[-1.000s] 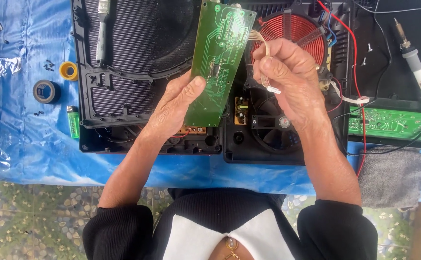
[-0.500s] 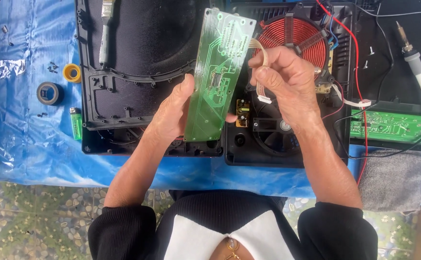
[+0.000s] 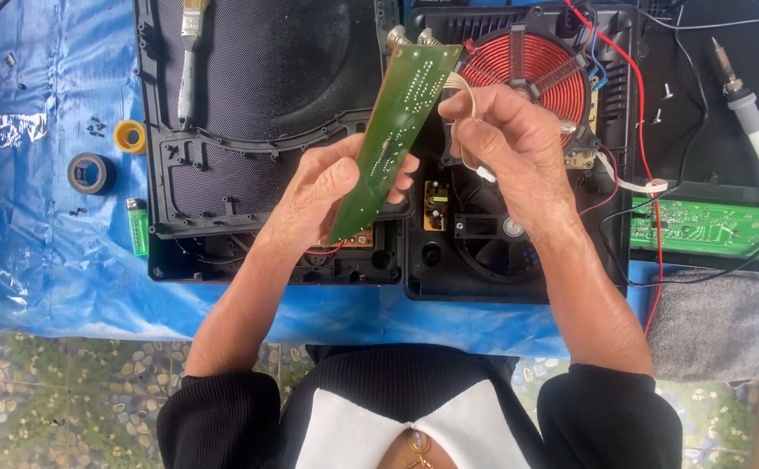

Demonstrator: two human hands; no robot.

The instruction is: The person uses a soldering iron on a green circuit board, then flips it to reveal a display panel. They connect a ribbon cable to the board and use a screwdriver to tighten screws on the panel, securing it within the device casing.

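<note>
My left hand [image 3: 332, 187] grips a long green circuit board [image 3: 397, 130], held tilted on edge above an opened black induction cooker. My right hand [image 3: 505, 143] pinches the pale ribbon cable [image 3: 465, 148] that hangs from the board's upper end. Behind my right hand lies the red copper coil [image 3: 536, 65] in the cooker's base [image 3: 518, 278]. The cooker's black top cover [image 3: 267, 104] lies upside down under my left hand.
A paint brush [image 3: 188, 61] rests on the cover. A yellow tape roll [image 3: 129, 135], a grey tape roll [image 3: 90, 173] and a green lighter [image 3: 138, 226] lie on the blue sheet at left. A soldering iron [image 3: 749, 108], a second green board [image 3: 709, 230] and a grey cloth [image 3: 714, 321] are at right.
The board has turned more edge-on and swung slightly right and up. My right hand moved up with the ribbon cable, closer to the board's top end.
</note>
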